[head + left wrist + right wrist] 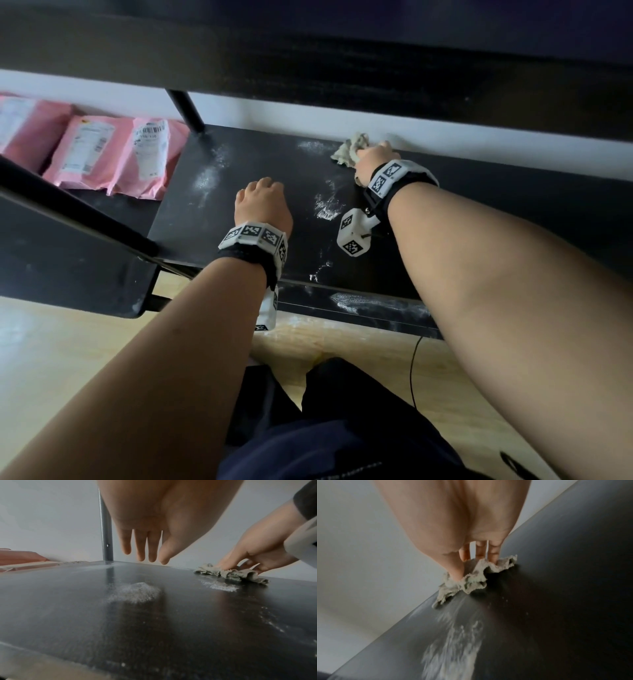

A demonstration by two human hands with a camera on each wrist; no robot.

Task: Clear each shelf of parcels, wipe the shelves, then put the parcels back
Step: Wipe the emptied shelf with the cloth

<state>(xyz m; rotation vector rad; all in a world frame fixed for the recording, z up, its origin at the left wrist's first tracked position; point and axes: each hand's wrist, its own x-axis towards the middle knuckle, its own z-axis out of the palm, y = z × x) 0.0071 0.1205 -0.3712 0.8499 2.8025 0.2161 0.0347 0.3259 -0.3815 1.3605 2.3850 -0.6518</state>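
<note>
pink parcel (149,156) label, "100" barely legible

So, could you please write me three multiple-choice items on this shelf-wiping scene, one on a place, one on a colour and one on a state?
1. Where is the cloth?
A. at the shelf's back edge by the wall
B. on the floor
C. on the parcels

2. What colour are the parcels?
A. blue
B. pink
C. green

3. What is the left hand doing?
A. gripping the cloth
B. lifting a parcel
C. holding nothing above the shelf

Answers:
1 A, the right hand presses it against the shelf beside the white wall.
2 B, pink bags with white labels lie to the left.
3 C, the left wrist view shows straight fingers clear of the dusty surface.
</note>
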